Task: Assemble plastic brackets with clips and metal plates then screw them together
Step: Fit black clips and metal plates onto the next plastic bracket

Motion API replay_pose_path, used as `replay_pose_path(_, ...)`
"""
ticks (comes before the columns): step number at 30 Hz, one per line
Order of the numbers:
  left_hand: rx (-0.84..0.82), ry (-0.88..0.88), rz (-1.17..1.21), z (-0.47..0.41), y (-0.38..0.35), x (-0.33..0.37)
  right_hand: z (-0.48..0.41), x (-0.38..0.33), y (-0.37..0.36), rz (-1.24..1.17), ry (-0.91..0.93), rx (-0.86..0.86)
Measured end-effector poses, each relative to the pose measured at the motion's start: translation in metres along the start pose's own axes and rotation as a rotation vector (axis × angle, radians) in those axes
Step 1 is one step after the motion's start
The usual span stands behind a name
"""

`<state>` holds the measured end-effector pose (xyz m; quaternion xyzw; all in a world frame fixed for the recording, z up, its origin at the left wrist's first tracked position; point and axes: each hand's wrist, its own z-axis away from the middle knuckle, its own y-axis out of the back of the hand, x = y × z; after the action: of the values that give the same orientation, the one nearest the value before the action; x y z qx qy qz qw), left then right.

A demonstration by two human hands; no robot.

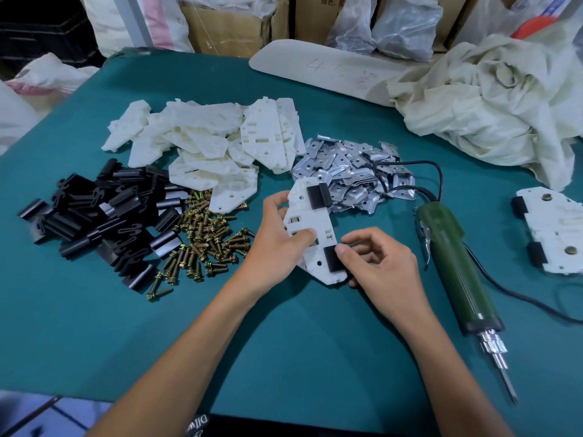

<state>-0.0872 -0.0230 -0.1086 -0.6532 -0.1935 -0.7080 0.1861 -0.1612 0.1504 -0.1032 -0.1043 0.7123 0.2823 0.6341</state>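
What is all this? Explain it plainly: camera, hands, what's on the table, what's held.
There is one picture, from a camera worn on a person's head, looking down. No machine: two bare hands. The left hand holds a white bracket; the right hand pinches a black clip at its near end. Another clip sits on the far end. On the green table lie piles of brackets, black clips, brass screws and metal plates, plus a green electric screwdriver and a finished bracket at right.
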Motion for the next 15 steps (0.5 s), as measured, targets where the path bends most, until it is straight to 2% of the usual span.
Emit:
replay_pose_path(5, -0.035, 0.014, -0.05, 0.005, 0.0, 0.005, -0.001, 0.001, 0.003, 0.074, 0.033, -0.004)
replay_pose_path(8, -0.117, 0.013, -0.145, 0.015, -0.003, 0.009, -0.003, 0.002, 0.005, 0.133, 0.038, 0.1)
replay_pose_path(12, -0.24, 0.055, -0.198, 0.046, -0.015, 0.007, -0.01, 0.002, 0.014, 0.041, -0.003, 0.259)
replay_pose_path(15, -0.26, 0.001, -0.414, 0.059, -0.019, 0.01, -0.011, 0.002, 0.015, -0.024, -0.036, 0.276)
